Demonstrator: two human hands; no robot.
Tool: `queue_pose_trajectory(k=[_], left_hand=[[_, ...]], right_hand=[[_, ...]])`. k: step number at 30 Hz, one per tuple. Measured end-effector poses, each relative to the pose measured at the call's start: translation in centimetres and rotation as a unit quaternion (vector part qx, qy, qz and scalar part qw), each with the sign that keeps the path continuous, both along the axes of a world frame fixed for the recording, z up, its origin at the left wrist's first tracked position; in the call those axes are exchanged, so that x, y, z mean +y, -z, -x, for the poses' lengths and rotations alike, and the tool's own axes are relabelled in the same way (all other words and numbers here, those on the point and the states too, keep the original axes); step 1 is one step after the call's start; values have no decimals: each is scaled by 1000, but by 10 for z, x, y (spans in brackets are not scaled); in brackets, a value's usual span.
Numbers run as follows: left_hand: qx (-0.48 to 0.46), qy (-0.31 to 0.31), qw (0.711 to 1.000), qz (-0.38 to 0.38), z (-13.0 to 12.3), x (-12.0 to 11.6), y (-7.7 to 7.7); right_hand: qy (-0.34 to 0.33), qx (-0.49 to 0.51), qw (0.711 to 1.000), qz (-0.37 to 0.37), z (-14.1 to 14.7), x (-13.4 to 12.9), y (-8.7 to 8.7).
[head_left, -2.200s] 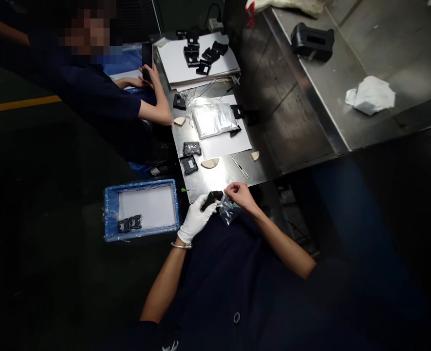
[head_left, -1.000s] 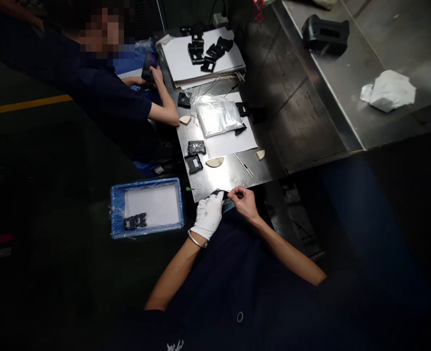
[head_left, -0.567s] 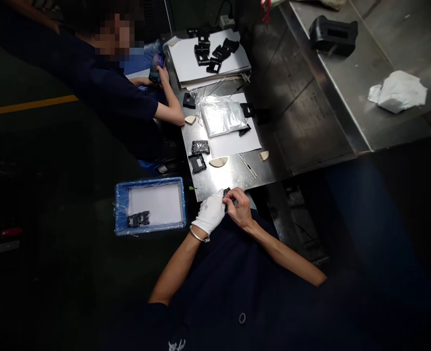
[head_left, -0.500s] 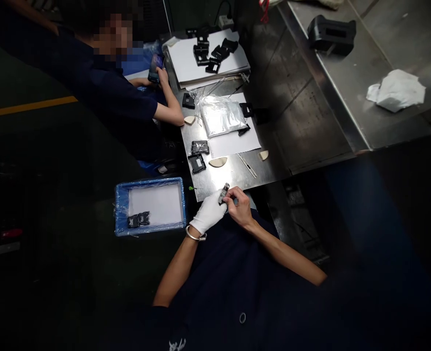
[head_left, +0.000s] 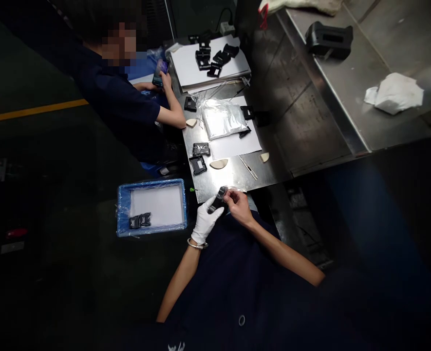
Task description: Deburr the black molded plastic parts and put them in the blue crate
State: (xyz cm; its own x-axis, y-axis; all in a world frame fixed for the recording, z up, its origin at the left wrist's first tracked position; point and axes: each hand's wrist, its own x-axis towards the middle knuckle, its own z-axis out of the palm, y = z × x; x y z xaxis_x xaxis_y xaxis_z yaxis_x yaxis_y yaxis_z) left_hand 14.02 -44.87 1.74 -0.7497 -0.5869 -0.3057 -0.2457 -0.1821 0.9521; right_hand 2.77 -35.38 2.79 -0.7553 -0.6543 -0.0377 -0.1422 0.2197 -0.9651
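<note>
**While Pinched Between Both Hands, Black Part Slants at Bench Edge**

A black moulded part (head_left: 217, 200) sits between both hands, just past the edge of a stainless steel bench (head_left: 233, 176). Its matte body now lies lower and more slanted than in the previous view. The white-gloved left hand (head_left: 205, 223) presses its fingers against the near end, while the bare right hand (head_left: 239, 203) pinches the far end. Left of the grip stands a plastic-wrapped blue tray (head_left: 124, 207) holding two black pieces (head_left: 140, 221) on white sheet. Ahead of the grip lie slim steel tweezers (head_left: 248, 167) and a smooth cream wedge (head_left: 218, 164).
</note>
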Motion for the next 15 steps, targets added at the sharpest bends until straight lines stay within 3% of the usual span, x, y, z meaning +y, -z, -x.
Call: queue_pose_trajectory(k=[4,7,12,15], left_hand=[[-20,108,968,227,4,-3,0],[-53,159,937,307,10,-3,2],[-66,158,948,267,15,-3,-5],[-5,70,992,103,16,-8,-14]], right_hand=[[-5,59,998,-1,-1,4,-9],[-47,119,992,2,-5,6,-13],[-81,172,982,4,-11,6,-15],[-83,177,981,15,-10,12,-20]])
